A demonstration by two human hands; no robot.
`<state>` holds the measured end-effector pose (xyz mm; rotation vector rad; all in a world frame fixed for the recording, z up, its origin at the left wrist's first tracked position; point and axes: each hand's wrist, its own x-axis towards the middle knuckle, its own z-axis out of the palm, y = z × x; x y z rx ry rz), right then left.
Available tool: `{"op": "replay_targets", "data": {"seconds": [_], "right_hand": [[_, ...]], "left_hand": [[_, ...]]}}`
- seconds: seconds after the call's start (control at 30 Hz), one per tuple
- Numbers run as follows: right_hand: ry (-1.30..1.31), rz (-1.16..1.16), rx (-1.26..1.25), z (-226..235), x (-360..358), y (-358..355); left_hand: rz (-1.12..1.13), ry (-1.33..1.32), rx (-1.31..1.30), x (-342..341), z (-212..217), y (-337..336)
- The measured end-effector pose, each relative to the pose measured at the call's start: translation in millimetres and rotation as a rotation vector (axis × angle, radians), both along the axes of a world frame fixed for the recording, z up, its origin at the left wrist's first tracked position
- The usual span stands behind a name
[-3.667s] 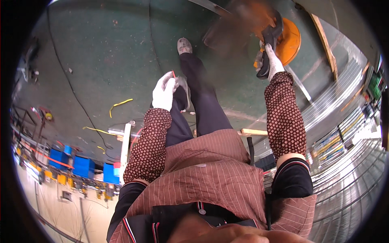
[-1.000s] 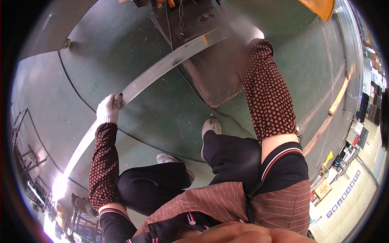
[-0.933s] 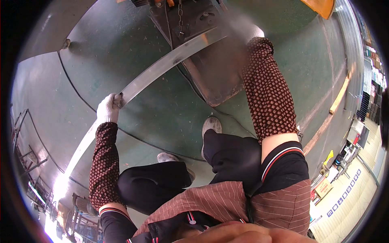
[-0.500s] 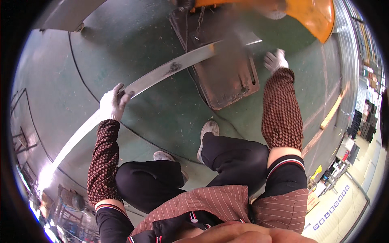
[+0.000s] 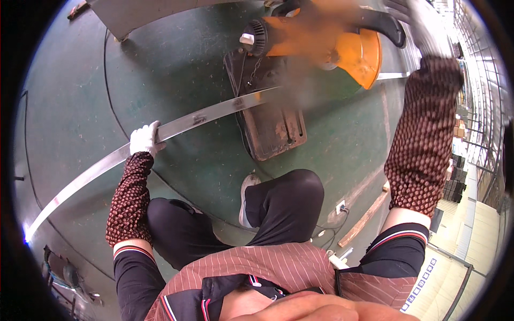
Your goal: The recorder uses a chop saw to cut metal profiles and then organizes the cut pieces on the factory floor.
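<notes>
A long, flat-sided metal bar runs across the floor area from lower left to upper right, passing over the base of a cut-off saw. My left hand, in a white glove, is closed round the bar left of the saw. The saw has an orange guard, a black handle and a rusty brown base plate. Beside the handle, my gloved right hand is raised and smeared by motion; I cannot tell whether it touches it. A blurred patch hides the saw's middle, including where the bar crosses.
A grey metal cabinet or table stands at the upper left. Black cables trail over the green floor. A wooden strip and a power socket lie to the right. My knees are bent close behind the base plate.
My right hand has moved up and right, from beside the base to near the saw's handle. The view has shifted, showing more of the saw. My left hand stays on the bar.
</notes>
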<state>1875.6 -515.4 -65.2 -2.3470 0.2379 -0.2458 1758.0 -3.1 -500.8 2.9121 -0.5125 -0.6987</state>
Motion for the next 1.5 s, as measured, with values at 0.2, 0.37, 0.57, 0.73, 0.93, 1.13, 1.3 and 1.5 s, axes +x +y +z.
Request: {"op": "replay_targets", "data": {"seconds": [0.2,0.37,0.57,0.73,0.93,1.13,1.3,1.5], "right_hand": [[0.533,-0.034,-0.225,21.2,11.0,71.5],[0.932,-0.067,-0.289,-13.7,-0.8,76.8],[0.868,-0.018,-0.109,-63.2,-74.8,29.3],[0.835,-0.110,0.030,-82.1,-110.4,22.2],[0.846,-0.122,-0.067,-80.3,-98.0,25.3],[0.857,-0.076,-0.045,-77.2,-95.9,23.3],[0.878,-0.024,-0.079,-74.7,-89.4,28.1],[0.883,0.432,0.536,-92.7,-67.9,8.3]], "left_hand": [[0.024,-0.038,-0.013,2.1,-5.6,-3.5],[0.017,-0.034,-0.042,0.5,-21.9,3.3],[0.024,-0.019,-0.046,-1.5,-20.3,9.7],[0.009,-0.032,-0.072,1.8,-17.8,3.3],[0.022,0.009,-0.062,2.0,-18.1,4.8],[0.021,-0.001,-0.058,0.1,-19.4,5.1],[0.017,0.016,-0.028,-2.8,-12.7,10.9],[0.002,-0.008,-0.062,3.9,-29.0,18.4]]}}
